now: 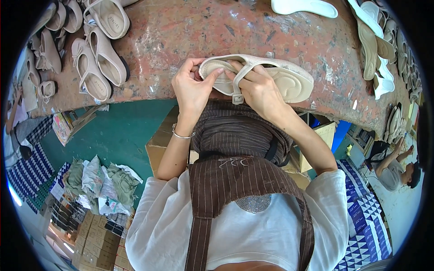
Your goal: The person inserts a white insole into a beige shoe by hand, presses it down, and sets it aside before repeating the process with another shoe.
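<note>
A beige strapped flat shoe (302,81) is held at the table's near edge, toe to the right and opening up. Inside it lies a padded cream insole (278,80). My left hand (192,90) is closed around the heel end, its thumb pressing on the insole and its fingers behind the heel rim. My right hand (262,90) reaches into the shoe, with fingers passing beneath the instep strap (244,70) and onto the heel part of the insole. The strap's square buckle (238,99) hangs over the near side. Some right fingertips are hidden.
Several beige shoes (96,83) stand at the table's left. A white sole-shaped piece (305,7) lies at the far edge; insoles (368,45) and more shoes line the right. Cardboard boxes (165,131) sit below the worn red table (158,49). Another person (393,169) is at far right.
</note>
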`<state>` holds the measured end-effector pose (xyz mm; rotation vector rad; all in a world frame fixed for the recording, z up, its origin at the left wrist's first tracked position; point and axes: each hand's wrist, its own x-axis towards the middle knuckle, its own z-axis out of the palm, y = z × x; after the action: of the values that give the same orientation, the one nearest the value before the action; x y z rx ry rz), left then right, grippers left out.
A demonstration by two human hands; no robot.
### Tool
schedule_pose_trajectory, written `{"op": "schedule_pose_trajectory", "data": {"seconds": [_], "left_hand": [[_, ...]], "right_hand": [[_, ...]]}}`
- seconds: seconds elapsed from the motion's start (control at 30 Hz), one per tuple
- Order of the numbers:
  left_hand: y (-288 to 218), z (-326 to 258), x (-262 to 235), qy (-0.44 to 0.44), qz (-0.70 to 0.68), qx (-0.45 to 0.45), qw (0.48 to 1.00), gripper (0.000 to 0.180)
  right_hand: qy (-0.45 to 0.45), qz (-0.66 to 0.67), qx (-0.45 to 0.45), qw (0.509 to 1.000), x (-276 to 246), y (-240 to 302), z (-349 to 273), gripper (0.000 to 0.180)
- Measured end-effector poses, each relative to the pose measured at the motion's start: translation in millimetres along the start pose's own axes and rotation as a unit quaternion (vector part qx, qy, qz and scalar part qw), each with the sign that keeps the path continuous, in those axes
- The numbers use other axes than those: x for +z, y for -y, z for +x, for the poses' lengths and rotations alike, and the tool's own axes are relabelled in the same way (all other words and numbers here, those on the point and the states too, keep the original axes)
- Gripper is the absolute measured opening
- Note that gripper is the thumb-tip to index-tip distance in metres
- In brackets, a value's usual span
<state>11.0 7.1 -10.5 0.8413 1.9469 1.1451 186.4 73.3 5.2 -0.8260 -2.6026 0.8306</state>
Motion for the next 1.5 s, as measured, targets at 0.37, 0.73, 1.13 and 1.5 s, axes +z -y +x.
{"op": "schedule_pose_trajectory", "data": {"seconds": [0.37, 0.73, 1.13, 1.5], "left_hand": [[1.5, 10.5, 0.2, -0.030, 0.000, 0.026, 0.999, 0.008], [0.2, -13.3, 5.2, 0.026, 0.145, 0.069, 0.987, 0.014], [-24.3, -75.9, 71.8, 0.173, 0.342, 0.463, 0.799, 0.059], [-9.6, -86.3, 97.5, 0.210, 0.409, 0.405, 0.790, 0.049]], "right_hand": [[0.062, -0.053, -0.131, 0.988, -7.8, 9.7, 4.3, 0.048], [-0.249, -0.176, 0.062, 0.950, -39.3, -8.8, -20.5, 0.025], [-0.181, -0.045, 0.164, 0.969, -60.1, 42.3, -44.9, 0.024], [-0.178, -0.146, 0.184, 0.956, -22.4, -27.6, 1.3, 0.028]]}}
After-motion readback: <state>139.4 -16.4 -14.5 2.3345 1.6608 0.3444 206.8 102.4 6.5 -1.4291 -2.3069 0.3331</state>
